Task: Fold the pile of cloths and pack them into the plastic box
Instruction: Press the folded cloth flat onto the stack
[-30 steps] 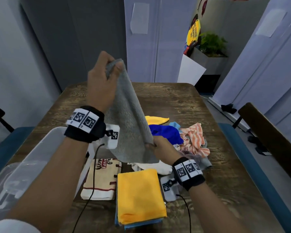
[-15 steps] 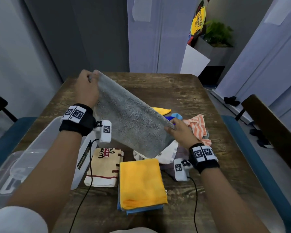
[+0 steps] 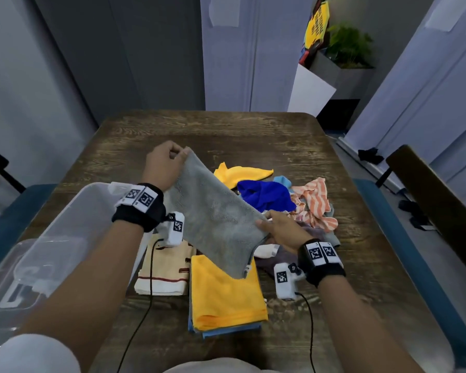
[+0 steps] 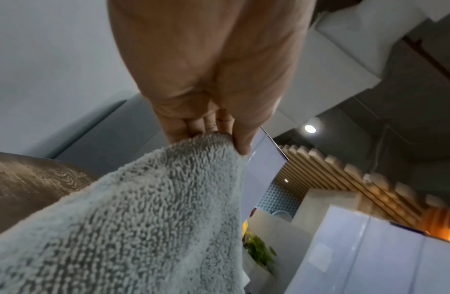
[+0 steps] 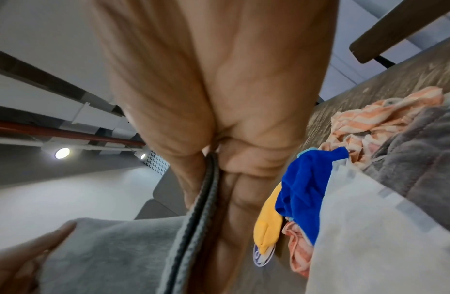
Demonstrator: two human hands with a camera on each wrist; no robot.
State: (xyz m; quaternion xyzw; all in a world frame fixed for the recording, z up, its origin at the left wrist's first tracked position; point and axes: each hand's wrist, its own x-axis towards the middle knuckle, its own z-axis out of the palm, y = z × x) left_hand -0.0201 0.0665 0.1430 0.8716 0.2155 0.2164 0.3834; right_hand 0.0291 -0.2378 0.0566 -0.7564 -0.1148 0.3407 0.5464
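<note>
Grey cloth (image 3: 215,219), held high a second ago, is lowered and drawn taut between left hand (image 3: 163,165), pinching the far corner, and right hand (image 3: 283,232), pinching the near edge; it hangs above the folded stack (image 3: 226,292), outside the plastic box (image 3: 65,224); judged ready for folding

Grey cloth (image 3: 213,219) stretched out slanted in mid-air over the folded yellow stack (image 3: 226,292) — loose pile (image 3: 267,197) just behind, clear plastic box (image 3: 65,224) off left
</note>
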